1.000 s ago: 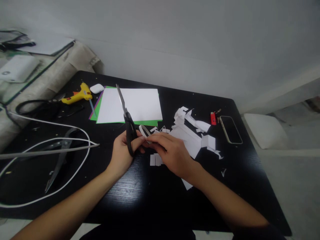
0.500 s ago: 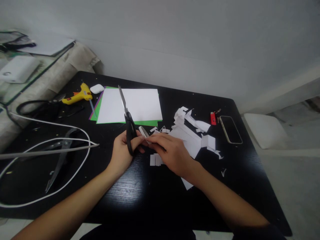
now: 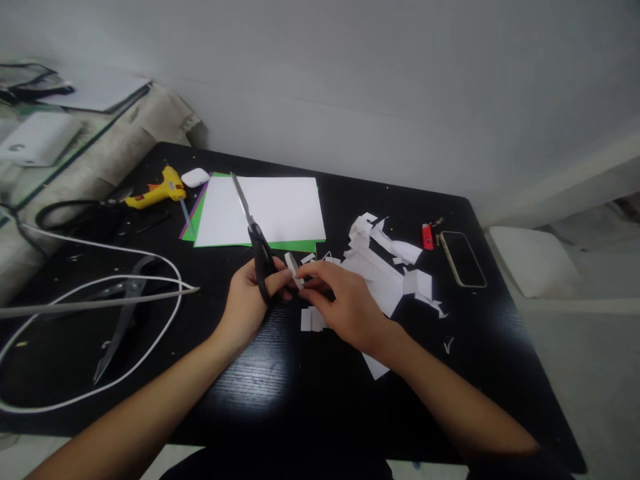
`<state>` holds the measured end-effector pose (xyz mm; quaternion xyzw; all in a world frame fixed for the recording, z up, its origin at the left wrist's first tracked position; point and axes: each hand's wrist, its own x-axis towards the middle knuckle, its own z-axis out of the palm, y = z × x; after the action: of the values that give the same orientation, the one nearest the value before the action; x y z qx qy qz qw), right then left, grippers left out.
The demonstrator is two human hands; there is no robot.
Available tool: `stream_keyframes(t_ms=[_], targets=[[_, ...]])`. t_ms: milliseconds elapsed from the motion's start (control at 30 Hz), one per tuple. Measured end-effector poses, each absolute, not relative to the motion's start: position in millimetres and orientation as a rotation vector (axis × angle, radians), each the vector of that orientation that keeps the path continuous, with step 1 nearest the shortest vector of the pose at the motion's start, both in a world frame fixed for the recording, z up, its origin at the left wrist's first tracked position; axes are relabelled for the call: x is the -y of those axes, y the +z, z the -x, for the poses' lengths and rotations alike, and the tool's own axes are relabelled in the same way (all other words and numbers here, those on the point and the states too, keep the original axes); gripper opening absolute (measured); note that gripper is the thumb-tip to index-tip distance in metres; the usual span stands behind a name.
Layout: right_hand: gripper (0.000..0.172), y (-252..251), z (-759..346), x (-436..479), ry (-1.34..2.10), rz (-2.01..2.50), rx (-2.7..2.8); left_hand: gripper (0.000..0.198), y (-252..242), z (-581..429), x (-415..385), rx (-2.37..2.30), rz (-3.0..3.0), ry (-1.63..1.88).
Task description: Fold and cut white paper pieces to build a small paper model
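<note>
In my left hand [image 3: 245, 297] is a pair of scissors [image 3: 261, 257] with black handles, the blades pointing up and away over the paper. The left fingertips also touch a narrow white piece [image 3: 293, 269]; whether it is folded paper or a tape roll I cannot tell. My right hand [image 3: 347, 303] pinches the same piece from the other side, thumb and forefinger closed on it. Just beneath and beyond the hands lie small white paper pieces [image 3: 313, 320]. Cut white paper scraps [image 3: 375, 270] spread to the right of them, partly hidden by my right hand.
A stack of white paper [image 3: 260, 207] over green sheets lies at the back. Left of it are a yellow glue gun [image 3: 163, 190] and a white case [image 3: 195, 177]. White cable [image 3: 177, 320] loops around dark-handled shears [image 3: 127, 307]. At right lie a red lighter [image 3: 427, 237] and a phone [image 3: 463, 259].
The white piece has tilted more upright and shifted slightly right between my fingers. My right fingers have shifted their grip on it. The scissors stay in my left hand.
</note>
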<state>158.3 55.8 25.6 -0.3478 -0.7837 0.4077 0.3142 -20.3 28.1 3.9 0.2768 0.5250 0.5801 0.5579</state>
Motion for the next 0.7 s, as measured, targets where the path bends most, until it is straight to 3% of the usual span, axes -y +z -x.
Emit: stream_keyframes(t_ms=[100, 267, 333, 533, 700], targets=[[0.048, 29.4, -160.0, -57.1, 1.077, 0.894, 2.096, 0.026, 8.0, 20.5, -30.6, -1.200, -0.538, 1.356], [0.102, 33.4, -166.5, -64.4, 1.007, 0.918, 2.311, 0.025, 13.9, 24.6, -32.3, -1.126, -0.398, 1.289], [0.111, 32.5, -168.3, -67.7, 1.067, 0.893, 2.352, 0.023, 14.2, 25.9, -32.1, -1.082, -0.376, 1.254], [0.090, 35.0, -168.8, -73.8, 1.201, 0.707, 2.331, 0.016, 12.9, 26.3, -30.6, -1.008, -0.398, 1.224], [0.088, 36.0, -167.3, -74.2, 1.152, 0.942, 2.170, 0.020, 13.9, 23.9, -27.1, -0.979, -0.472, 1.221]])
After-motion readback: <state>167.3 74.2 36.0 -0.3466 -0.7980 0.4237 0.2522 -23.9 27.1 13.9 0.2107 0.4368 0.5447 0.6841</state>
